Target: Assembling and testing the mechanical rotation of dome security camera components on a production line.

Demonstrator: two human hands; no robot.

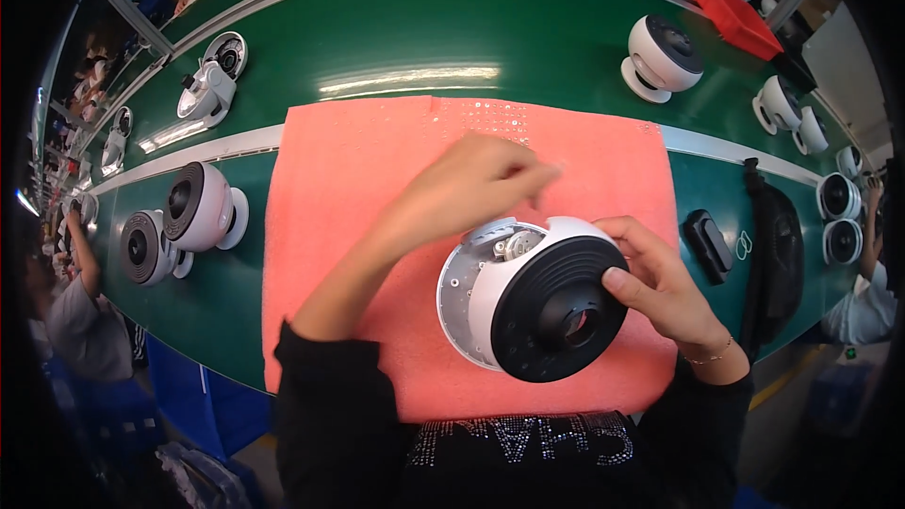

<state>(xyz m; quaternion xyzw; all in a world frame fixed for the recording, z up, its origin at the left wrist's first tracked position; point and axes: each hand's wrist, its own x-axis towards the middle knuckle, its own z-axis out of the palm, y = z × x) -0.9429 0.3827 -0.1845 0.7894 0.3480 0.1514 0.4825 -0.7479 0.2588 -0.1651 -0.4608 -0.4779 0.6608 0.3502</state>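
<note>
I see rigid round white plastic fan housing with black ribbed grille (533, 306) | right hand (660, 287) grips rim | left hand (471, 188) pinched closed above, contents unclear | looks light, slick; hold by rim

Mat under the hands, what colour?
Salmon pink mat, seen in the head view, lying on the green bench.

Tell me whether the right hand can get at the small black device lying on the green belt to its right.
Probably yes: the black device lies uncovered just beside the right hand, though that hand grips the camera housing.
</note>
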